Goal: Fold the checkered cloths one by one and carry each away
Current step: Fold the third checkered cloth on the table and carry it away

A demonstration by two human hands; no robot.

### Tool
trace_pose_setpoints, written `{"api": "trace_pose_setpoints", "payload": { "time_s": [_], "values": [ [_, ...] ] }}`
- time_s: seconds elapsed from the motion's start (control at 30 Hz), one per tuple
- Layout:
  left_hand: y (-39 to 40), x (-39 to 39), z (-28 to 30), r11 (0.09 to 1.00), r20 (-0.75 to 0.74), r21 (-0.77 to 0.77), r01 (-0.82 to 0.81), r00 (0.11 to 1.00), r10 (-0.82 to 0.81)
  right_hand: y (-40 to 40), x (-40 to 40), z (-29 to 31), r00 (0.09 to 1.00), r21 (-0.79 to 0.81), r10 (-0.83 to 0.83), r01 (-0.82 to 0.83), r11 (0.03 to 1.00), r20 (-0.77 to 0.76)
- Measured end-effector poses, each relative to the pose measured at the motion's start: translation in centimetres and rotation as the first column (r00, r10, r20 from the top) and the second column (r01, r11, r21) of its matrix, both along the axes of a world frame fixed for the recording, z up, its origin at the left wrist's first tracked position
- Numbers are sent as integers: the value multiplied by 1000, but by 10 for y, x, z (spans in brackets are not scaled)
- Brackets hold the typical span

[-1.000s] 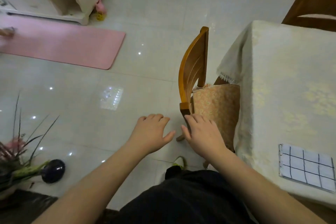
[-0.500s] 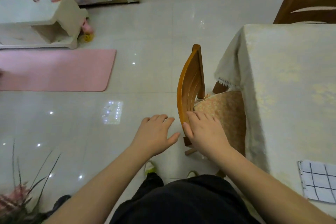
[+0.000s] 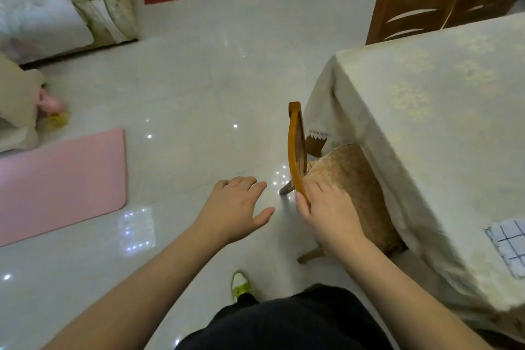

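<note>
head view: the person stands beside a table (image 3: pixel 443 111) draped in a pale tablecloth, looking down at both bare arms. the right hand (image 3: pixel 331 212) rests against the near end of a wooden chair back (image 3: pixel 296 150), thumb on one side and fingers (image 3: pixel 321 189) over the other toward the seat cushion (image 3: pixel 352 185); it looks like a loose hold on the wood, though how firmly it grips cannot be told. the left hand (image 3: pixel 237 209) hangs over the bare floor (image 3: pixel 199 88), fingers spread, holding nothing, a little apart from the right.

the cloth (image 3: pixel 508 244) lies at the right edge of the view, on the near part of the tabletop, well apart from both hands. only part of it shows: white with thin dark grid lines, flat, its edges looking squared, so it may already be folded, but that cannot be confirmed.

judged from its look, the cloth is thin woven fabric: light, limp, not fragile, and not slippery on the textured tablecloth. it will sag and unfold if lifted by a single point. best taken by two corners of one edge, or, if folded, pinched through all layers along the folded side, or with a flat palm slid beneath. a careless drag could pull the tablecloth along with it.

a pink mat (image 3: pixel 59 182) lies on the floor to the left, clear of the work.
</note>
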State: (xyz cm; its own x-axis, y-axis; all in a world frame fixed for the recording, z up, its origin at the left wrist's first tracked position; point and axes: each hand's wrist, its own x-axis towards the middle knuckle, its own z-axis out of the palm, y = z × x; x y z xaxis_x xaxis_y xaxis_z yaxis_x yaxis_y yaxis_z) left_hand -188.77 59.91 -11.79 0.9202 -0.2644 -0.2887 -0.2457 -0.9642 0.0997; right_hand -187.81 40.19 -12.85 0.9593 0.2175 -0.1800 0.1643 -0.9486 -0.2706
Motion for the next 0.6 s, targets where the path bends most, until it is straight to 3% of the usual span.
{"api": "trace_pose_setpoints", "payload": {
  "time_s": [0.4,0.6],
  "values": [
    [19,110,3,969,48,-60,240,970,-237,42,58,5,985,-41,-175,175,984,9],
    [14,196,-6,929,16,3,369,929,-369,48,121,-6,959,-10,-281,282,959,35]
  ]
}}
